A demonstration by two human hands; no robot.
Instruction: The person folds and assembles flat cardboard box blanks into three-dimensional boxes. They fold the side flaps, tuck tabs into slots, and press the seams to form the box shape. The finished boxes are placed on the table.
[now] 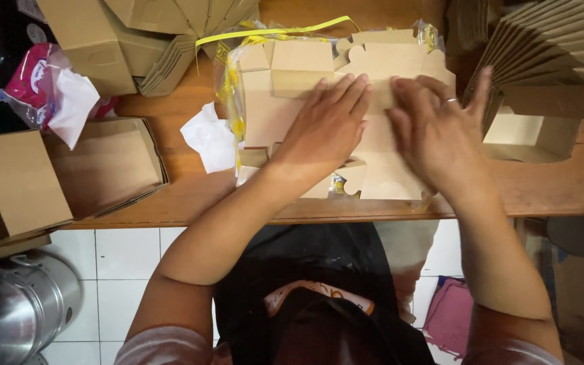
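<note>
A stack of flat, die-cut brown cardboard box blanks [285, 74] lies in a clear plastic wrap with yellow print on the wooden table [522, 192]. My left hand [326, 128] rests palm down on the middle of the top blank, fingers spread. My right hand [434, 128], with a ring on one finger, presses flat on the same blank just to the right. Neither hand grips anything; both lie flat on the cardboard.
Folded-up brown boxes [103, 165] sit at the left, with more nested ones [170, 34] at the back and a fanned pile [549, 40] at the right. White tissue [209, 138], a pink packet [32, 78], and a metal pot [25, 307] on the tiled floor are nearby.
</note>
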